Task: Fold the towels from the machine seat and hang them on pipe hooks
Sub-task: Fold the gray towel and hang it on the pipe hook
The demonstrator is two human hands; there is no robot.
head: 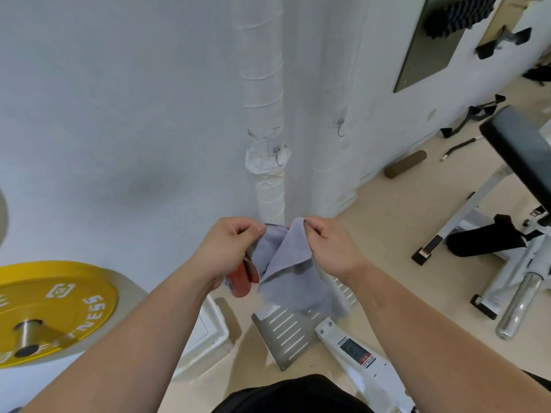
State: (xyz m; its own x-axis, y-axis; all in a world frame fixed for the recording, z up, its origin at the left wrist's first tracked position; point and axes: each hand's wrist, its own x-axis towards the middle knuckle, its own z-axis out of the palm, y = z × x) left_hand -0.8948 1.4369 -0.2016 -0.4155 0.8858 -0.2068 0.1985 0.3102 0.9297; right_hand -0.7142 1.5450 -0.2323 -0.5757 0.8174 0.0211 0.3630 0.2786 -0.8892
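Seen from the head camera, a person held a grey towel [286,272] up at chest level before a white wrapped pipe [262,99], probably to line up its corners for a fold. The left hand [226,248] and right hand [331,248] each pinched a top edge, fingers curled, close together. The towel was soft, partly doubled, its lower part hanging loose above the floor. A wire hook [278,158] on the pipe hung bare. Something red [241,278] showed under the left hand.
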